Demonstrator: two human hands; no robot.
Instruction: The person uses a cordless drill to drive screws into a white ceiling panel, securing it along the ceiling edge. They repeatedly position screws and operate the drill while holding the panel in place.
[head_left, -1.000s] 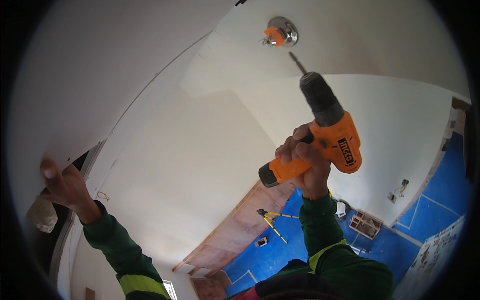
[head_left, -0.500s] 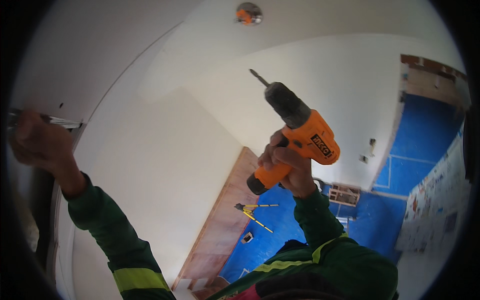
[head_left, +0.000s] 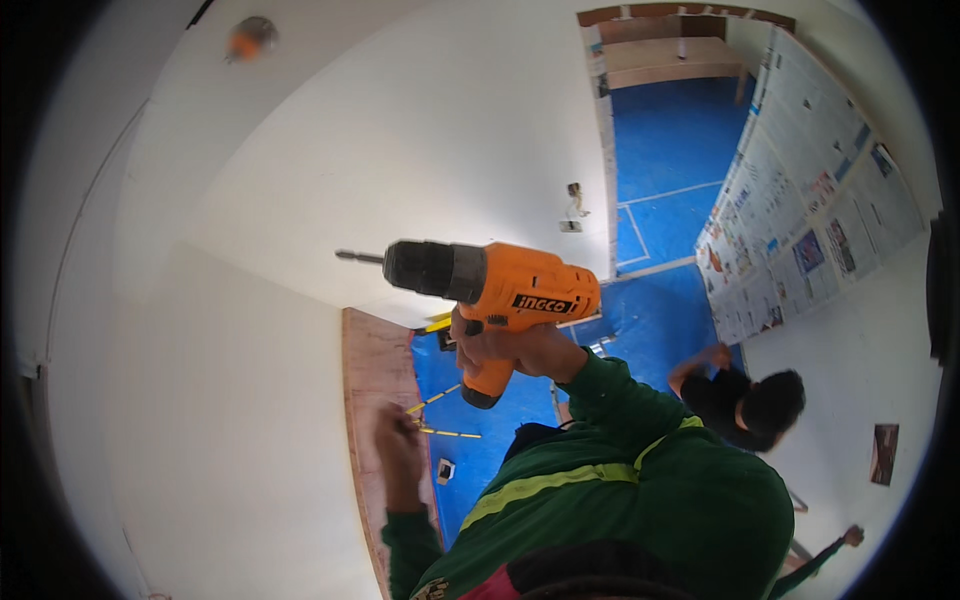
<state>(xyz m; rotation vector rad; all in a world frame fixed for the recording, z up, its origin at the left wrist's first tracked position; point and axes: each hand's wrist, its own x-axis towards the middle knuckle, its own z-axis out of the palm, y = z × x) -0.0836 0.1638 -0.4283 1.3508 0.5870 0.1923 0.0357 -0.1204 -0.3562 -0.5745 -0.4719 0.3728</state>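
An orange and black cordless drill (head_left: 535,288) with a screwdriver bit is in my right hand (head_left: 520,350). My fingers wrap round its grip, and the bit points left, almost level, touching nothing. Lower and to the left is my left hand (head_left: 398,450), raised in front of the reddish-brown wood panel (head_left: 372,375). Its fingers are curled together; what they hold, if anything, is too small and blurred to name. Beyond that hand, a yellow and black folding tripod-like stand (head_left: 445,434) lies on the blue floor covering (head_left: 640,310).
At right a dark-haired person (head_left: 765,405) in a dark top is beside a newspaper-covered panel (head_left: 810,230). Another green-sleeved arm (head_left: 815,568) reaches in at lower right. A doorway shows a wooden table (head_left: 670,62). Loose wires (head_left: 578,200) hang from the wall.
My view has turned right. My left hand has come down from a metal edge at the upper left. The drill has swung from up-left to nearly level, and a person has come into view.
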